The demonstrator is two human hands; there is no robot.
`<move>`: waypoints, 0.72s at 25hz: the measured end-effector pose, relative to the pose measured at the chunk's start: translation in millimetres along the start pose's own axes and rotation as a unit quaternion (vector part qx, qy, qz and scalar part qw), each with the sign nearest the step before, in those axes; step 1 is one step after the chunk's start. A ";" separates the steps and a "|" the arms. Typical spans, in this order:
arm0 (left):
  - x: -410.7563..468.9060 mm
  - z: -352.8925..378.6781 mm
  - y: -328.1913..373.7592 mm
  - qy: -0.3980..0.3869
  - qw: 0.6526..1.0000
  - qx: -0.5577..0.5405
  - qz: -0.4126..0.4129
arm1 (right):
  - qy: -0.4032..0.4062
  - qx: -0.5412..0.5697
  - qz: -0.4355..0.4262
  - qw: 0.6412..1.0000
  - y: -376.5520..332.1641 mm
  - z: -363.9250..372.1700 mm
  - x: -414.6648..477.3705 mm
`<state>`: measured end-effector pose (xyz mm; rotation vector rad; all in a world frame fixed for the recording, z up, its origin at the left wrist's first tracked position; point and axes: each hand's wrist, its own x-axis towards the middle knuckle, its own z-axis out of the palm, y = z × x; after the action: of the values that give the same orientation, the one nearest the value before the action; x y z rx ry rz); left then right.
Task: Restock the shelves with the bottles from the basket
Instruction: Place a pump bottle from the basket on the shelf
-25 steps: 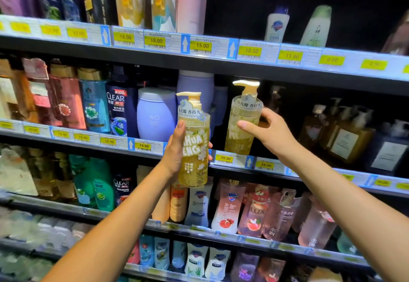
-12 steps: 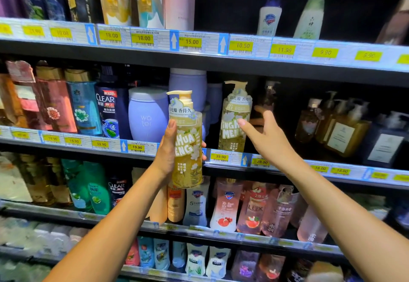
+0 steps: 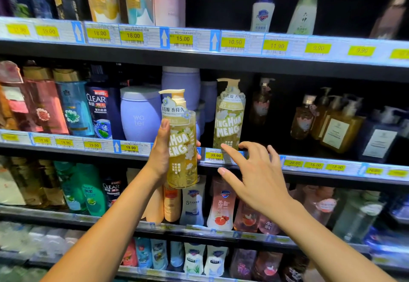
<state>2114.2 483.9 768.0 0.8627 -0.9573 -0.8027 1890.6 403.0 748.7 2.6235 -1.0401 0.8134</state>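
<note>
Shop shelves (image 3: 132,57) packed with shampoo and soap bottles fill the view, with yellow price tags (image 3: 130,147) along each edge. The left hand (image 3: 163,152) holds a yellow pump bottle (image 3: 182,149) upright in front of the middle shelf (image 3: 309,172), fingers wrapped round its body, just right of a purple jar (image 3: 140,114). A second matching bottle (image 3: 229,118) stands on that shelf. The right hand (image 3: 256,177) hovers just below its base, fingers spread apart and holding nothing
</note>
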 end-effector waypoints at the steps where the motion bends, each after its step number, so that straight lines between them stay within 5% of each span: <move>1: -0.1 -0.4 -0.1 -0.001 1.000 0.000 0.000 | 0.000 -0.003 0.001 1.000 -1.1 1.5 2.2; 18: -0.1 -0.7 -1.6 -0.005 1.000 0.000 -0.001 | 0.011 -0.063 -0.001 0.998 2.7 16.0 41.3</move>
<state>2114.5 483.5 766.4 0.8604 -0.9656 -0.8090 1920.2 371.5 758.7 2.5036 -1.0482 0.7490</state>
